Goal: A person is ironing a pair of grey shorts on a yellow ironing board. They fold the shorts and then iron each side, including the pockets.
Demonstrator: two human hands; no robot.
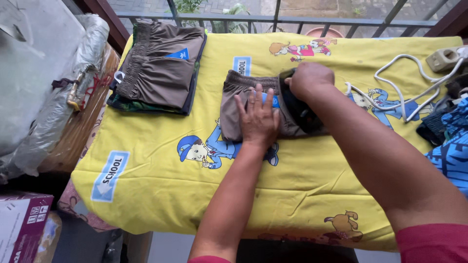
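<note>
A folded brown fabric pair of shorts [243, 109], near the yellow cartoon-printed cloth's [161, 180] far edge, is pressed under the flat, spread left hand [257, 119]; a black iron [300, 109] is gripped by the closed right hand [308, 78].

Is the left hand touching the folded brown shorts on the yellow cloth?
Touching. The head view shows the left hand lying flat, fingers spread, on the folded brown shorts, with no gap between them.

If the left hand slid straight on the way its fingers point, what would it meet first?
Probably the black iron held by the right hand. The left hand lies flat on the folded brown shorts, fingers pointing up toward the shorts' waistband; depth is unclear.
</note>
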